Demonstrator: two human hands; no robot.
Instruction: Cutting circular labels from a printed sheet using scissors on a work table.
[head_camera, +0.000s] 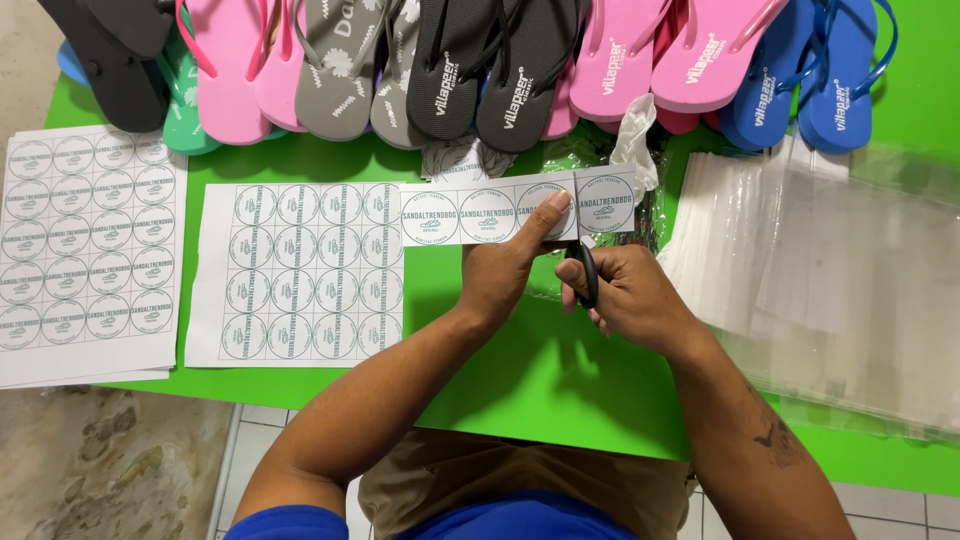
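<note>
Crosswise, pinching a strip of round labels (515, 212) in left hand (505, 275), right hand (625, 295) closed on scissors (586, 272) just right of the thumb.

white label strip (470, 213): matt paper
black-handled scissors (588, 275): smooth plastic
green table (540, 370): smooth, slightly glossy
clear bags (850, 280): glossy plastic film

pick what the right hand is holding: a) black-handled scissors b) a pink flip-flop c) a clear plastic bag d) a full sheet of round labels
a: the right hand has its fingers through the black-handled scissors, cutting the strip of round labels that the left hand pins down with its thumb.
</note>
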